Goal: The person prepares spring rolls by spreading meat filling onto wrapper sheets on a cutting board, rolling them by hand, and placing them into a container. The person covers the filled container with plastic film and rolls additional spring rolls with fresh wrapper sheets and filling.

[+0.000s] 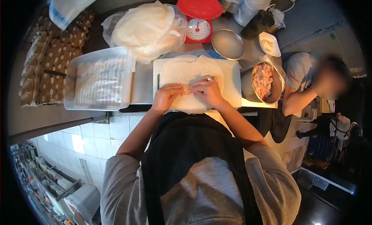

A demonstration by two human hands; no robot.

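A round, pale wrapper sheet (174, 70) lies on a white cutting board (232, 74) in front of me. On the sheet, near its front part, sits a small strip of minced meat filling (187, 90). My left hand (167, 96) presses its closed fingertips on the filling's left end. From the other side, my right hand (209, 92), with a ring on one finger, has its fingers bent against the right end. Both thumbs are partly hidden.
Left of the board stands a plastic tub (99, 83) of wrapped rolls. A wrapper stack (145, 25), a red scale (198, 29) and a steel bowl (228, 44) sit behind. To the right are a pot of minced meat (263, 79) and another person (300, 74). Egg trays (58, 58) stand far left.
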